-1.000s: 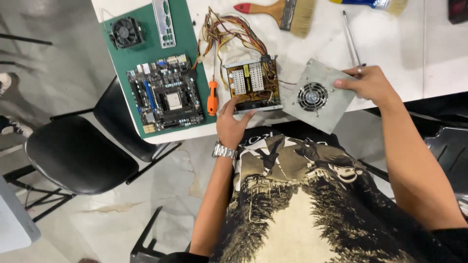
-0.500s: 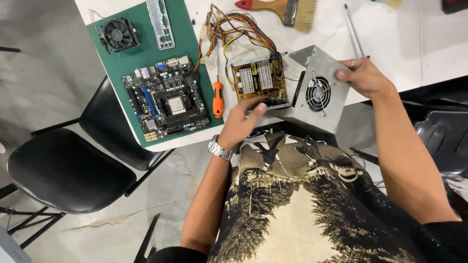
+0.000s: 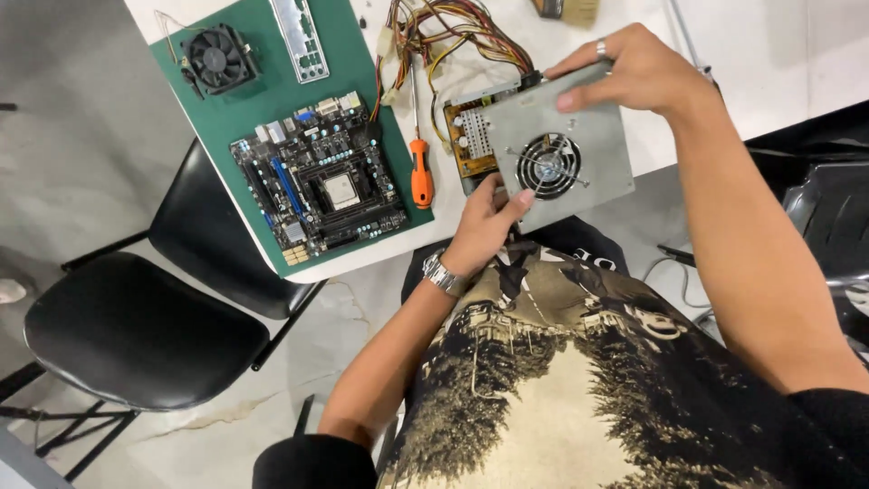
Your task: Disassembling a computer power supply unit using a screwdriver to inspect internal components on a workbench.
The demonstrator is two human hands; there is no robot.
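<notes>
The grey metal cover [image 3: 566,149] with its round fan grille was held tilted over the open power supply unit [image 3: 471,136], right at the near edge of the white bench [image 3: 797,63]. The right hand [image 3: 638,72] gripped the cover's far top edge, fingers curled over it, clenched on the metal. The left hand [image 3: 484,222] pinched the cover's lower near corner, thumb on the face beside the grille. Both grips were on the cover, so the sheet was steadied at opposite corners. To handle this well, the cover probably wanted to be kept level with the unit's box and clear of the bundle of coloured wires [image 3: 448,32] behind the unit, so none got trapped under an edge. Left of the unit lay an orange-handled screwdriver [image 3: 419,154], and further left a motherboard [image 3: 321,190] on a green mat [image 3: 272,100], with a black cooler fan [image 3: 215,59] beyond.
</notes>
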